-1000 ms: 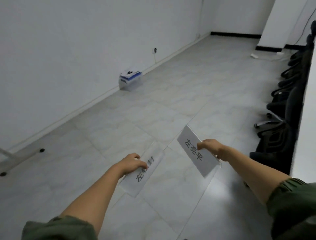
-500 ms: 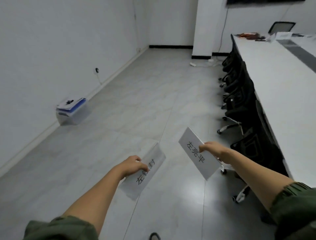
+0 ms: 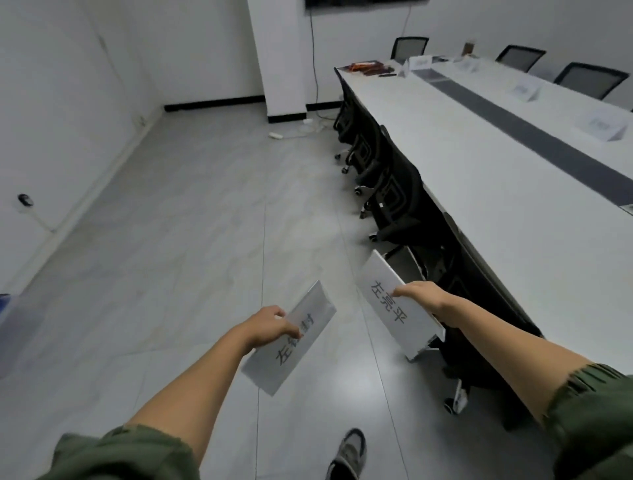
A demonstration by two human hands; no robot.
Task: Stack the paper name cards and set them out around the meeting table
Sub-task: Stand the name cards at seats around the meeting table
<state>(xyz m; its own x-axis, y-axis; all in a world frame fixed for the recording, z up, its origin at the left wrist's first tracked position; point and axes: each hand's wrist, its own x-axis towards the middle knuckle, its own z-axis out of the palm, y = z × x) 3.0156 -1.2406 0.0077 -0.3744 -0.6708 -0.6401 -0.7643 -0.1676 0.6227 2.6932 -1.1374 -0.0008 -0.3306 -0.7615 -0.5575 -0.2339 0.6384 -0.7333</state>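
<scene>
We're in an office meeting room, no doubt about it. A long white table (image 3: pixel 479 164) runs toward the end wall, with a dark strip (image 3: pixel 534 137) down its middle. Black wheeled chairs (image 3: pixel 394 192) are tucked in along its near edge, and mesh-backed chairs (image 3: pixel 589 78) line the far edge. Folded name cards (image 3: pixel 604 126) stand along that far side. A dark screen (image 3: pixel 363 2) shows high on the end wall, with a cable (image 3: pixel 313 51) dropping below it. A power strip (image 3: pixel 275 135) lies on the grey tiled floor (image 3: pixel 171 240).

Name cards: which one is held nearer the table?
The right card, in the right hand beside the chairs at the table; the left hand holds the left card over floor.
</scene>
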